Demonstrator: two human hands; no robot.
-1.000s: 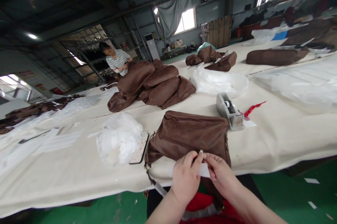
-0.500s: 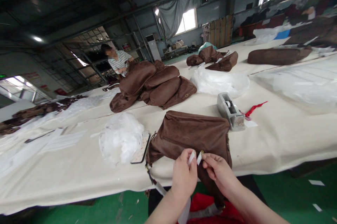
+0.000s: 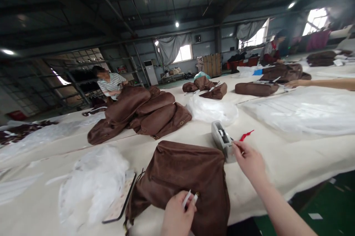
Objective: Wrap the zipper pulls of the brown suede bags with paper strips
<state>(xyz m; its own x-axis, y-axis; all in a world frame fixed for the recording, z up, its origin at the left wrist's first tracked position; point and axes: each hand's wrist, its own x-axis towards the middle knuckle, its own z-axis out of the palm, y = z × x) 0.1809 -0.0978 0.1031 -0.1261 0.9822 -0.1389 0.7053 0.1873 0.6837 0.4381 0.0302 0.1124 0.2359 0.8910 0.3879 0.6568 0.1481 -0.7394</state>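
A brown leather bag (image 3: 185, 165) lies on the cloth-covered table directly before me. My left hand (image 3: 177, 213) is closed over its lower front, pinching small white paper strips (image 3: 186, 199) beside the brass zipper pull (image 3: 197, 194). To the right, my right hand (image 3: 251, 164) reaches to the front end of a grey tape dispenser (image 3: 217, 136). Its thumb and fingers are pressed together there; whatever is between them is too small to make out. The dispenser stands just behind the bag's right corner.
Brown bags (image 3: 158, 117) are heaped behind. Crumpled clear plastic (image 3: 94, 184) and a black-edged flat item (image 3: 122, 199) lie left. A red ribbon (image 3: 246, 135) is beyond the dispenser, plastic bags (image 3: 310, 110) at right. A co-worker (image 3: 111, 84) stands back left; another person's arm (image 3: 324, 83) reaches in from the right.
My right hand has left the zipper pull and moved right and up to the tape dispenser. My left hand stays at the bag with the white strips. The view has swung to the right.
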